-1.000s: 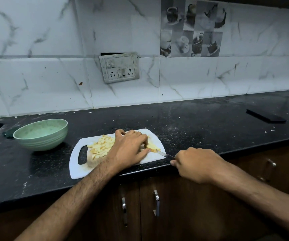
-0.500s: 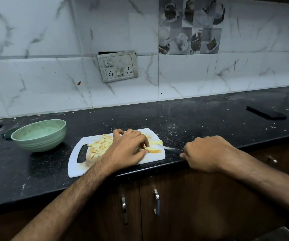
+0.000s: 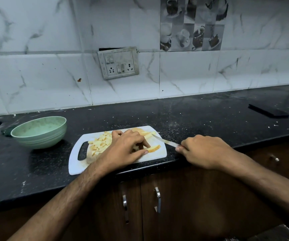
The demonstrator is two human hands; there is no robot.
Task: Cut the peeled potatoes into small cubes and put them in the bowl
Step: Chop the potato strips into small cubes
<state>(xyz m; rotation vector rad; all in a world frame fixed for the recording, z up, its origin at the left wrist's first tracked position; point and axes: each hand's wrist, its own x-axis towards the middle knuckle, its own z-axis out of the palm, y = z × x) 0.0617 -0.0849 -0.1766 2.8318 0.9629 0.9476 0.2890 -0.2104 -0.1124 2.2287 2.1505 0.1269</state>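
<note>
The left hand [image 3: 126, 148] pinches a potato slice [image 3: 153, 148], the right hand [image 3: 203, 150] grips the knife [image 3: 164, 141]; a slipping blade may nick the fingertips [image 3: 145, 152].

Countertop [image 3: 192, 115]: black, with fine pale speckling. Wall tiles [image 3: 36, 75]: white, with grey marble veining. Decorative tile [image 3: 192, 23], top centre-right of frame: grey-and-white checker of cups and desserts. Bowl [image 3: 39, 132], left of frame: pale green. Cutting board [image 3: 157, 153]: white. Potato cubes [image 3: 100, 145]: pale yellow. Knife [image 3: 164, 141] blade: silver. Cabinet doors [image 3: 201, 206], lower frame: dark brown, with silver handles. Switch plate [image 3: 118, 62]: grey-white.
</note>
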